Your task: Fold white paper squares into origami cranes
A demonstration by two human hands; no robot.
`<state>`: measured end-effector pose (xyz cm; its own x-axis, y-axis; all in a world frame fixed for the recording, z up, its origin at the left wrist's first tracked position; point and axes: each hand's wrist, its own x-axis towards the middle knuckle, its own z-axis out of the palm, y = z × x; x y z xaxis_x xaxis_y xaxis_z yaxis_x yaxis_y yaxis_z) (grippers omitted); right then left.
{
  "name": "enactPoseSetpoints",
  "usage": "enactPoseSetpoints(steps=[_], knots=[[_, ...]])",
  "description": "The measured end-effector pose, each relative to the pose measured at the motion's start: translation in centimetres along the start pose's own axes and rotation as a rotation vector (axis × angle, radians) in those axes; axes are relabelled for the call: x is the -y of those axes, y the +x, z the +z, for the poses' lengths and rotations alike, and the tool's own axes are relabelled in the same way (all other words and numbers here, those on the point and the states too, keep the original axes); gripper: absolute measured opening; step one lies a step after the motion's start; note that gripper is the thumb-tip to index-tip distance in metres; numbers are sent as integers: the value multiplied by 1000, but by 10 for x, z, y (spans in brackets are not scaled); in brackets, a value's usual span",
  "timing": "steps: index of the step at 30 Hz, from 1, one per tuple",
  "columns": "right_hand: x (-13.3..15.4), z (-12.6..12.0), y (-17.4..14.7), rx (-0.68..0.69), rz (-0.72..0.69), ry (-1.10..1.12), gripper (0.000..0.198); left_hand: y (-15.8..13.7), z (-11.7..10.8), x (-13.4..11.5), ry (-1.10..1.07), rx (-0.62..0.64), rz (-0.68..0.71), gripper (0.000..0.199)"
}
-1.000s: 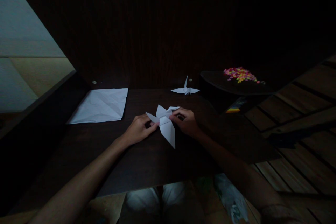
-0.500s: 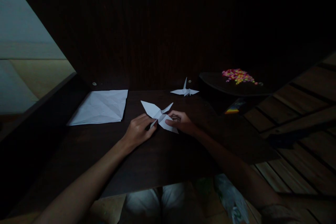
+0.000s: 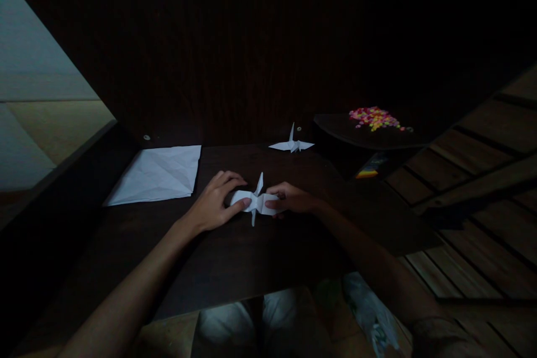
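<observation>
A white folded paper crane (image 3: 257, 204) is held low over the dark table, its wings spread left and right. One narrow point sticks up away from me and another points toward me. My left hand (image 3: 220, 196) grips the left wing, thumb on top and fingers around its far side. On the right wing, my right hand (image 3: 291, 199) presses with the thumb above and fingers beneath. Behind them a second paper crane (image 3: 292, 146) stands finished in shape, wings out and neck up, touched by neither hand.
A stack of creased white paper (image 3: 157, 174) lies at the left by the dark side board. Small bright colourful pieces (image 3: 377, 118) are heaped on a rounded shelf (image 3: 335, 126) at the right. A plastic bag (image 3: 373, 313) lies below the table's front edge.
The crane in my hands has turned so its wings lie left and right. My left hand has shifted from the near narrow point to the left wing; my right hand stays on its wing.
</observation>
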<state>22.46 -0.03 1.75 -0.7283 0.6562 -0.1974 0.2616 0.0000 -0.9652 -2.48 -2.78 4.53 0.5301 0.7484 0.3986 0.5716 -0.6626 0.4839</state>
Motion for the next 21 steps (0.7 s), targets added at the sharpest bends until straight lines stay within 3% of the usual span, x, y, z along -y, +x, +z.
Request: enactPoseSetpoints(steps=[4, 6, 13, 21], knots=[[3, 2, 0, 39, -27, -60, 42, 1, 4, 1, -294, 372, -122, 34], [5, 3, 0, 30, -28, -74, 43, -1, 6, 3, -430, 470, -184, 36], [11, 5, -2, -5, -19, -38, 40, -3, 11, 10, -706, 543, -314, 35], [13, 5, -3, -46, -27, -29, 41, -1, 7, 13, -785, 540, -373, 36]])
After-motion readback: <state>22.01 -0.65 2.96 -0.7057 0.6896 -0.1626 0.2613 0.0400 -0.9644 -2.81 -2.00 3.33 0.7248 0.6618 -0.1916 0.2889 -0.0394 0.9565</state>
